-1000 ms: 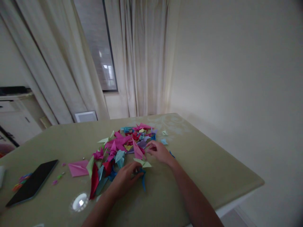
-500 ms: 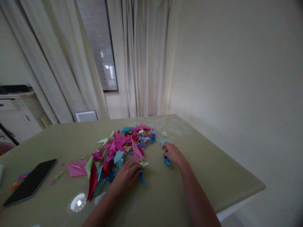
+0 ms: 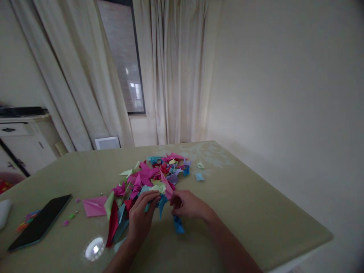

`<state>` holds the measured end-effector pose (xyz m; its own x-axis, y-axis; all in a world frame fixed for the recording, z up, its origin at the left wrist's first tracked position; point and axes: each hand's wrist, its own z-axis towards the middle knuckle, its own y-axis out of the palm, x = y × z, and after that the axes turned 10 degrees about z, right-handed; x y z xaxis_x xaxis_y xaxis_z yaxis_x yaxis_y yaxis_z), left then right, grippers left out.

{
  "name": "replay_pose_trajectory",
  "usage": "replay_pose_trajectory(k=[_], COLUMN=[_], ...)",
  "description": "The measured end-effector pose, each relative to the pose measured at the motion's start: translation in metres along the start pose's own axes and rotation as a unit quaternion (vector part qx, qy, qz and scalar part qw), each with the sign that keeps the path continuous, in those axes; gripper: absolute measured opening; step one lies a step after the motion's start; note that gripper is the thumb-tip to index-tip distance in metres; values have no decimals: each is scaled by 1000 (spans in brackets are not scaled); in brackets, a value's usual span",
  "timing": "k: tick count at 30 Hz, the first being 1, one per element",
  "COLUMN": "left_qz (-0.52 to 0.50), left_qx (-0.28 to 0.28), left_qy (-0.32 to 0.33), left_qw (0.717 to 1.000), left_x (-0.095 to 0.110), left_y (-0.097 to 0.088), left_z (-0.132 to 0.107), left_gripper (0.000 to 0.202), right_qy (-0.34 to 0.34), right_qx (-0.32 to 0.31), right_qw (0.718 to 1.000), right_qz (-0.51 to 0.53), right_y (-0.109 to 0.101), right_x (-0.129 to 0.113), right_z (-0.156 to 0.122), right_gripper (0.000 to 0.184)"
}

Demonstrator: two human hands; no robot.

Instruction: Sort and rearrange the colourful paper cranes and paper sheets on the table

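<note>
My left hand [image 3: 142, 214] is closed at the near edge of a pile of colourful origami pieces [image 3: 145, 172], its fingers pinching a blue folded paper [image 3: 162, 204]. A pale green folded paper [image 3: 159, 187] shows just beyond those fingertips; whether they touch it I cannot tell. Close by on the right, my right hand [image 3: 189, 204] has its fingers curled together around a second blue folded paper [image 3: 178, 224], which hangs below them. The fingertips of this hand come near a pink paper point [image 3: 167, 185] of the pile.
Two small folded papers, one pale green [image 3: 200, 165] and one light blue [image 3: 200, 177], lie right of the pile. Leftward are a pink paper [image 3: 95, 206], a clear round dish [image 3: 94, 249], a dark tablet [image 3: 41, 222] and small colourful bits [image 3: 27, 222]. A wall borders the table's right.
My right hand has moved left and nearer to me with a blue folded paper, leaving the light blue one uncovered. My left hand has shifted slightly left and lifted its blue paper.
</note>
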<state>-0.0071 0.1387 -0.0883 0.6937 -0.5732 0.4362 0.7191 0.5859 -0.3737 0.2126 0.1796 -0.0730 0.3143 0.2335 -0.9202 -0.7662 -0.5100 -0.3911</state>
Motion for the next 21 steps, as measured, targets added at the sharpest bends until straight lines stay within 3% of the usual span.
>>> replay_pose_trajectory(k=[5, 8, 11, 13, 17, 21], left_qz=[18, 26, 23, 15, -17, -58], left_qx=[41, 50, 50, 48, 0, -67], left_qy=[20, 17, 15, 10, 11, 63], left_qw=[999, 998, 998, 999, 1000, 994], left_x=[1, 2, 1, 0, 1, 3], left_y=[-3, -4, -5, -5, -2, 3], left_z=[-2, -2, -1, 0, 1, -1], left_gripper=[8, 8, 8, 7, 8, 10], right_qy=[-72, -72, -54, -58, -112, -133], right_qx=[11, 45, 64, 109, 228, 186], right_qw=[997, 996, 996, 992, 958, 944], right_qz=[-33, -22, -3, 18, 136, 238], right_y=[59, 76, 68, 53, 25, 14], right_x=[-17, -18, -16, -15, -12, -8], right_z=[4, 5, 6, 7, 13, 17], right_gripper=[23, 20, 16, 10, 32, 44])
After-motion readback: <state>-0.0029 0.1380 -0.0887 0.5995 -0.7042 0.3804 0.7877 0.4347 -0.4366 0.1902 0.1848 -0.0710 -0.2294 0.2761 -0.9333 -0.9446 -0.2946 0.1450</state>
